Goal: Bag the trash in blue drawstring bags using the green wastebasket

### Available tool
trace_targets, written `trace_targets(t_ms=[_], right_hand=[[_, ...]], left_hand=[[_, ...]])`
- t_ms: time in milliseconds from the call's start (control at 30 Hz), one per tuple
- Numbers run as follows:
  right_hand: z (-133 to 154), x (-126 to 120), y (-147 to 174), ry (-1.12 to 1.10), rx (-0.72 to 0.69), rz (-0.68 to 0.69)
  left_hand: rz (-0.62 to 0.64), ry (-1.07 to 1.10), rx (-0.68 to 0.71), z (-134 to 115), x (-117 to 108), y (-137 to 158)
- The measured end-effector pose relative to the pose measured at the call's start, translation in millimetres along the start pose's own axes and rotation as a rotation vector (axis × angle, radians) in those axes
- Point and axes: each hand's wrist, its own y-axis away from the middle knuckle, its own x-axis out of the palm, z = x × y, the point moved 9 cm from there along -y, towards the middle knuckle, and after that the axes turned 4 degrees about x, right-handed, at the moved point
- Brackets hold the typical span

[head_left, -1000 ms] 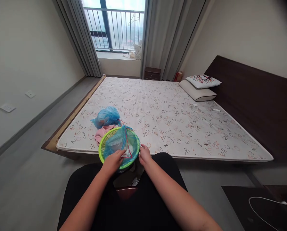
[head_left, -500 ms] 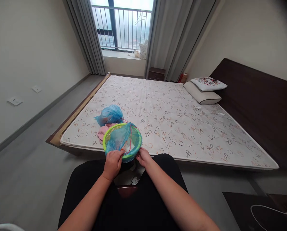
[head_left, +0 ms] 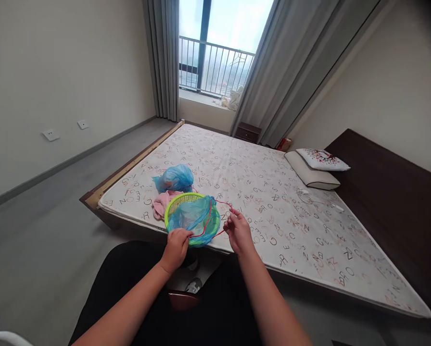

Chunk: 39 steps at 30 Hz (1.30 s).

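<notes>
A yellow-green plastic basket lined with a blue plastic bag rests at the near edge of the mattress. My left hand is closed on the near rim, gripping the bag's edge and a stretch of red drawstring. Out to the basket's right, my right hand pinches the red drawstring, pulling a loop of it away from the bag. Behind the basket lies a second, filled blue plastic bag. A pink cloth is bunched against the basket's left side.
The letter-printed mattress stretches ahead over a wooden bed frame. Two stacked pillows lie by the dark headboard, with a white cable near them. A small nightstand stands beyond, near the curtains.
My right hand has moved from the basket's underside out to the right, drawing the red string with it. My left hand stays at the rim. The view has shifted and tilted.
</notes>
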Motion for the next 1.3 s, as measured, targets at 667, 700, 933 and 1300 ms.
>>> trace_targets(t_ms=[667,700,933,1300], right_hand=[[75,83,30,0.487,-0.365,0.122],[72,84,32,0.516,-0.37,0.123],[65,119,60,0.966,-0.465,0.275],[36,150,60,1.207,-0.377,0.436]], left_hand=[[-0.303,1.245,-0.332,-17,-73,-82],[-0.274,1.259,-0.313,-23,-71,-81],[-0.122,1.235,-0.16,-54,-60,-78],[0.047,0.681,-0.112,-69,-47,-67]])
